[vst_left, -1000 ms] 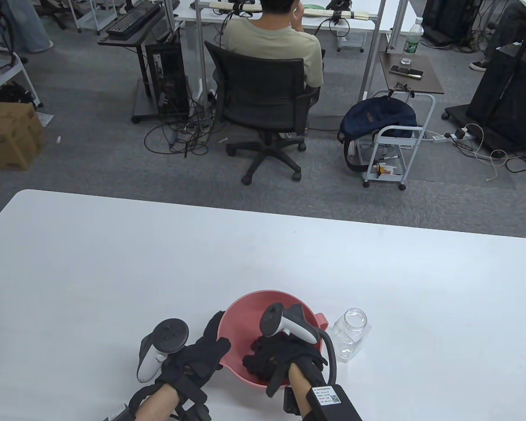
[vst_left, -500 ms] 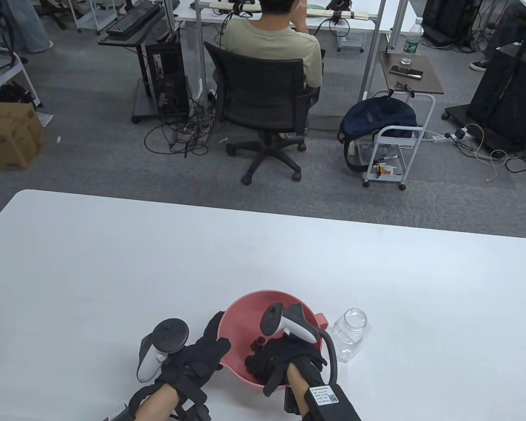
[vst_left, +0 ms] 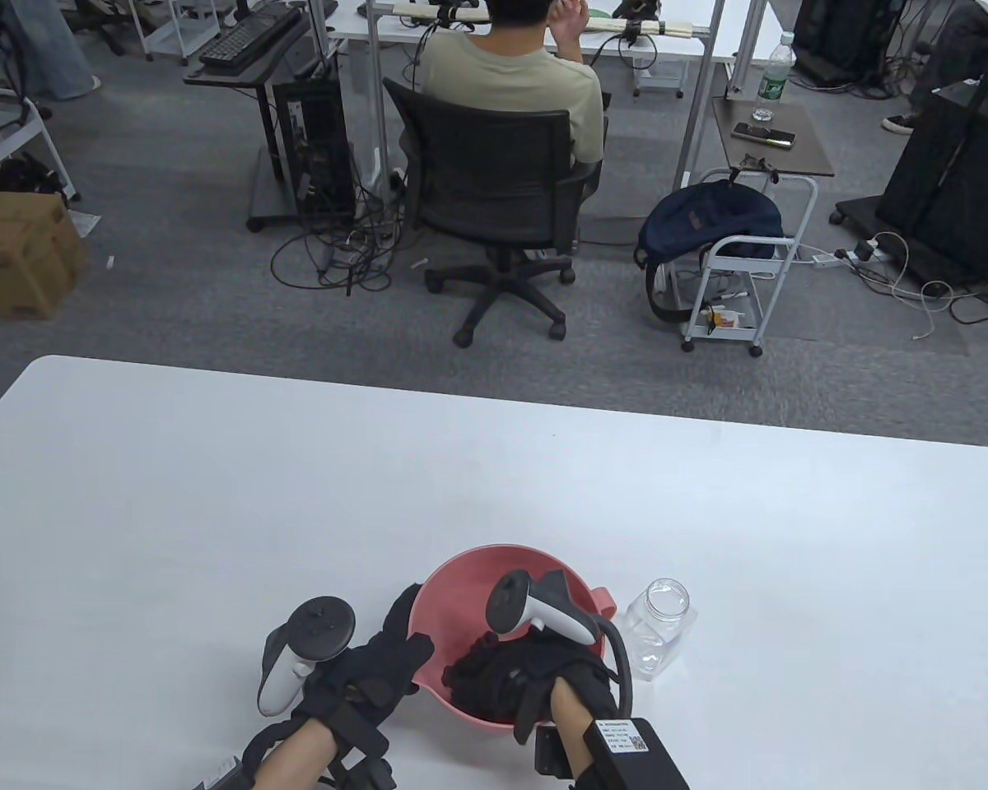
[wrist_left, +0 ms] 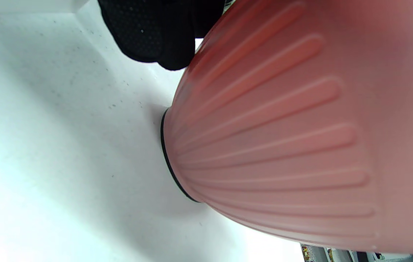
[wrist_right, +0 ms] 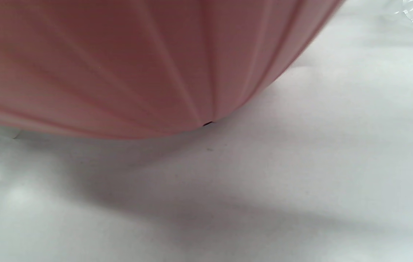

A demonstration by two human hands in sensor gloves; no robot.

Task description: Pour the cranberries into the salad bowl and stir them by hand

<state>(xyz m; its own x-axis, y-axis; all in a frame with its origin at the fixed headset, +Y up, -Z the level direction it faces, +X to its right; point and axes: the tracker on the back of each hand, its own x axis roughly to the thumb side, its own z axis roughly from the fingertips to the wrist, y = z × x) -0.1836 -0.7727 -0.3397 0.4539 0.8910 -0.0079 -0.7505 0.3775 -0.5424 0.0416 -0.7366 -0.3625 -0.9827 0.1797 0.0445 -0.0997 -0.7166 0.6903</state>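
A pink ribbed salad bowl (vst_left: 461,580) stands near the table's front edge. My right hand (vst_left: 498,683) is down inside it, fingers spread loosely toward the bowl's left side over the dark cranberries, which it mostly hides. My left hand (vst_left: 383,658) grips the bowl's left rim, fingers wrapped round the outer wall. In the left wrist view those fingertips (wrist_left: 159,36) lie against the bowl's ribbed wall (wrist_left: 283,127). The right wrist view shows only the bowl's outer wall (wrist_right: 137,65) above the white table. An empty clear jar (vst_left: 660,625) stands upright just right of the bowl.
The white table (vst_left: 296,494) stretches far to the left, right and back of the bowl. Beyond its far edge a person sits on an office chair (vst_left: 494,189), with a wheeled cart (vst_left: 737,280) to the right.
My right hand has swept left and toward me inside the bowl, covering cranberries that showed half a second ago. My left hand, the bowl and the jar stay put.
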